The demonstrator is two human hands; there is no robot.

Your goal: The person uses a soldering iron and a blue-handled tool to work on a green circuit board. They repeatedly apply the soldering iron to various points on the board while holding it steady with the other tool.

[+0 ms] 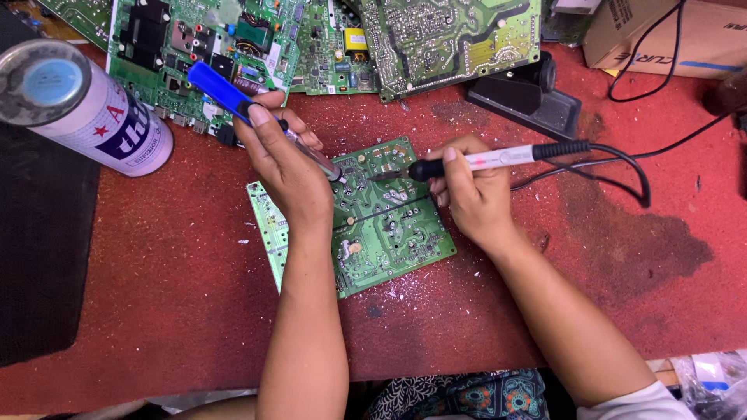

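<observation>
A green circuit board (381, 233) lies solder side up on the red mat in the middle. My left hand (284, 163) grips a blue-handled desoldering pump (222, 89), its tip resting on the board's upper left area. My right hand (467, 190) holds a soldering iron (498, 158) with a white and black handle; the iron's tip points left and meets the board close to the pump's tip. The iron's black cord (622, 167) loops away to the right.
Several green circuit boards (436, 39) are piled along the far edge. A white spray can (85, 109) lies at the left, beside a black mat (39, 249). A black iron stand (529, 97) and a cardboard box (669, 35) sit at the back right.
</observation>
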